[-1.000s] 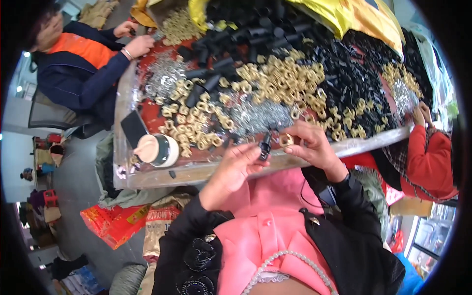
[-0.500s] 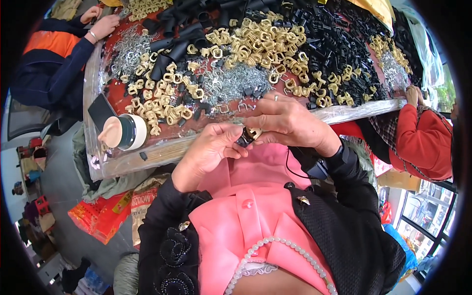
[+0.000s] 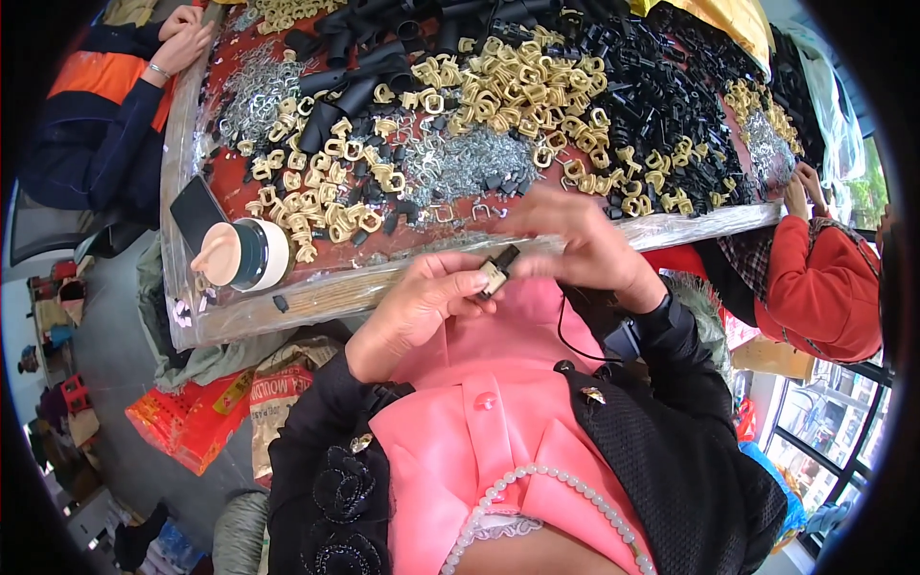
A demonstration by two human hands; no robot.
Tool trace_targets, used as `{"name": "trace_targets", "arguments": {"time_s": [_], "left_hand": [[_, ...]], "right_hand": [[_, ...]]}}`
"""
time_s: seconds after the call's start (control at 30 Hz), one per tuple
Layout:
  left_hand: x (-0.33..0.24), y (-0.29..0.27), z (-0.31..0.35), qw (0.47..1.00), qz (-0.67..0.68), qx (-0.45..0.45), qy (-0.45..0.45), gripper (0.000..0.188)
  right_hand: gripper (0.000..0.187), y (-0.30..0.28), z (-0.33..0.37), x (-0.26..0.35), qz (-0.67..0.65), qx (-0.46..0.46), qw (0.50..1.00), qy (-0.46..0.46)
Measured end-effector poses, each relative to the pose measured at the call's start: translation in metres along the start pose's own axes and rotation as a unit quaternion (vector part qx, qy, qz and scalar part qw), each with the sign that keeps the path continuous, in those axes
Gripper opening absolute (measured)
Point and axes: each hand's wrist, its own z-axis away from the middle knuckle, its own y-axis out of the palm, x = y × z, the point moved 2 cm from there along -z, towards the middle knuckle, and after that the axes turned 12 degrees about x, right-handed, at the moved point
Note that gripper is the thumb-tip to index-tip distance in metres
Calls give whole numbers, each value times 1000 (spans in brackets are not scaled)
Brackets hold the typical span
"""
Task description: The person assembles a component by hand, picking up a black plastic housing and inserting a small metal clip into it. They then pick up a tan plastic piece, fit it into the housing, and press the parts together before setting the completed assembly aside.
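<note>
Near the table's front edge my left hand (image 3: pixel 417 311) pinches a small black plastic part (image 3: pixel 507 257) with a beige piece (image 3: pixel 494 278) set in it. The part is tilted, its black stem pointing up and right. Just right of it is my right hand (image 3: pixel 585 235), its fingers smeared by motion, so whether they hold anything cannot be made out. Beyond my hands lie a pile of silver metal clips (image 3: pixel 465 163), a heap of beige plastic pieces (image 3: pixel 522 86) and many black plastic parts (image 3: pixel 652 96).
A lidded jar (image 3: pixel 264 255) and a dark phone (image 3: pixel 198 213) occupy the red table's left corner. Plastic film wraps the wooden table edge (image 3: pixel 331 292). Co-workers' hands rest at the far left (image 3: pixel 182 43) and right (image 3: pixel 805 187). Black tubes (image 3: pixel 355 96) lie at the back.
My right hand has come off the black part and moved slightly right and up. The part has turned in my left hand, so its beige piece now faces up.
</note>
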Motion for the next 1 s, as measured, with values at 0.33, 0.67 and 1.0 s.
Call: {"name": "trace_targets", "arguments": {"time_s": [0.33, 0.67, 1.0], "left_hand": [[-4, -11, -7, 993, 73, -55, 76, 24], [-7, -8, -5, 989, 90, -67, 101, 21], [6, -6, -1, 985, 85, -56, 138, 20]], "right_hand": [[17, 5, 5, -59, 216, -59, 968, 115], [14, 2, -7, -67, 268, -47, 953, 134], [18, 16, 6, -63, 354, -83, 924, 117]]}}
